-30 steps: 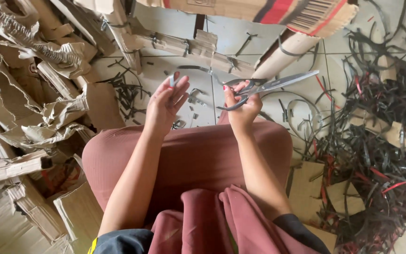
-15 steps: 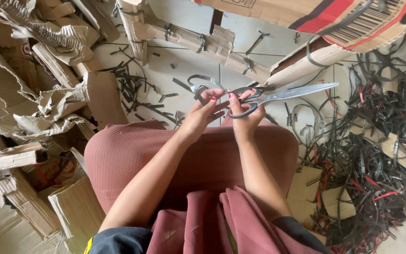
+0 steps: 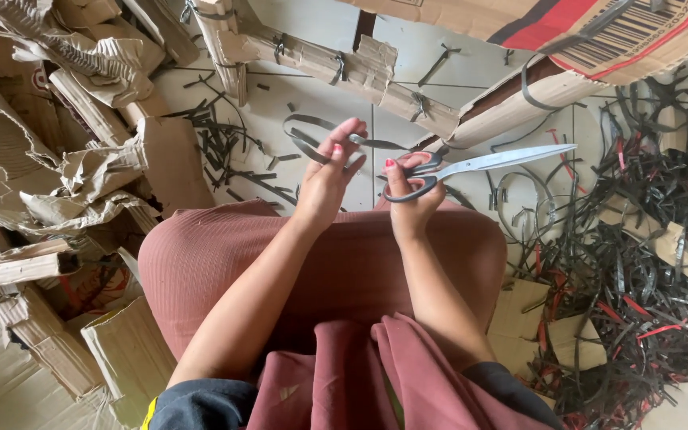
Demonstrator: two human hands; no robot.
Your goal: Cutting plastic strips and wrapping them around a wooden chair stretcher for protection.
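Left hand (image 3: 326, 185) pinching dark strap (image 3: 306, 137) at 11 o'clock; right hand (image 3: 409, 199) gripping closed scissors (image 3: 479, 166), blades toward 3. Best held taut, fingers clear.

- Illumination: bright, even daylight; soft, weak shadows.
- Glare: mild sheen on the scissors (image 3: 471, 166) blades, right of the hands, and on the pale floor (image 3: 280, 103) beyond them.
- Sharpness: good at centre; slight softening and wide-angle stretch toward the edges.
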